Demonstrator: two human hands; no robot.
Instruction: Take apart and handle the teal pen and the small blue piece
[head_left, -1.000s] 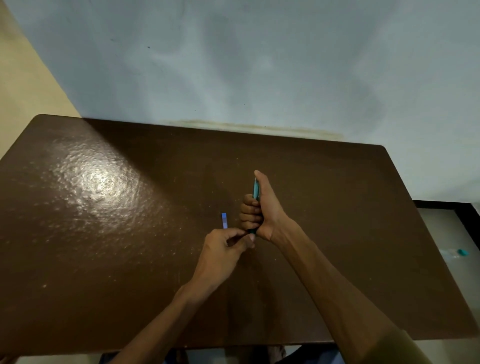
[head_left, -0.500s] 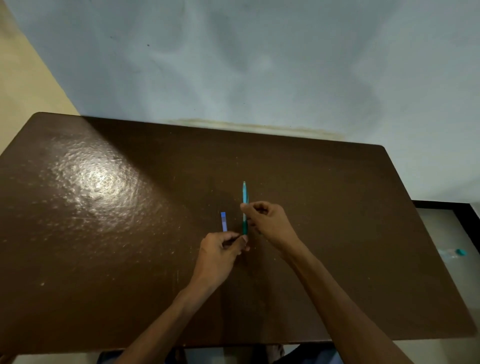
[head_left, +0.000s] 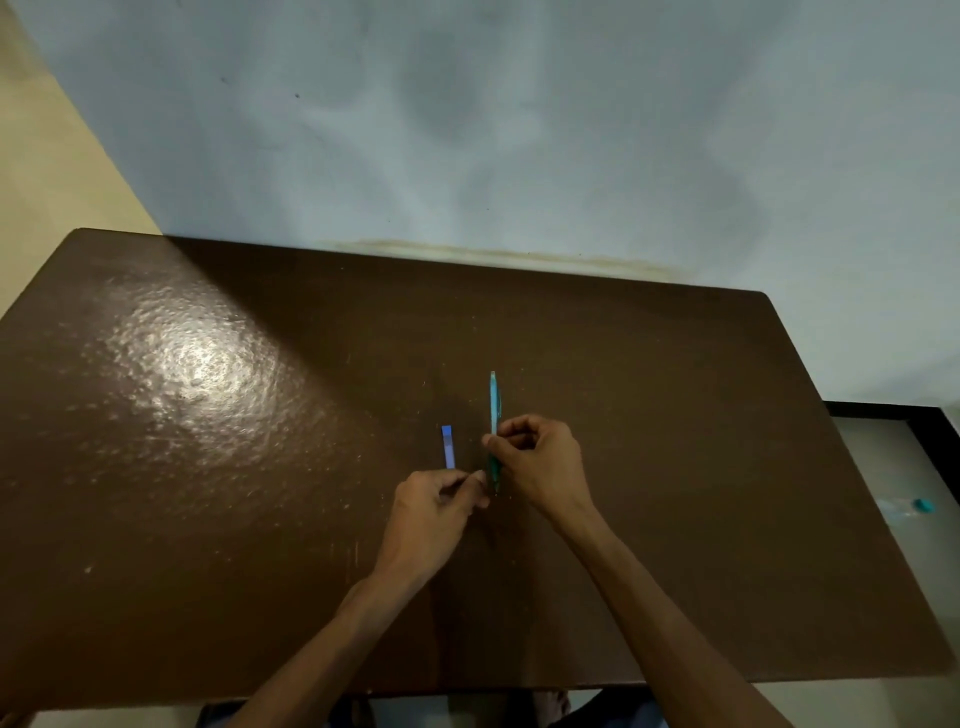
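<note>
A person's right hand (head_left: 540, 462) pinches the teal pen (head_left: 493, 415) at mid-barrel, fingers curled around it, the pen pointing away across the brown surface (head_left: 208, 467) with its near tip low, at or just above the top. The left hand (head_left: 436, 512) sits at the pen's near end, its thumb and forefinger closed together as if gripping the tip section or a small part; what, if anything, lies between those fingers cannot be told. The small blue piece (head_left: 448, 446) lies flat on the surface just left of the pen, apart from both hands. The risk from here appears to be a lost part: should the tip section come free suddenly under a twist or pull, a spring or refill could drop and roll across the glossy top toward its edge, and the left hand working so close could nudge the blue piece out of place. A light, mid-barrel pinch might also let the pen slip or rotate instead of unscrewing. Compared with a second earlier, the right hand has gone from a full fist wrapped around the upright pen to this fingertip hold, exposing far more of the barrel; the blue piece has not moved.
</note>
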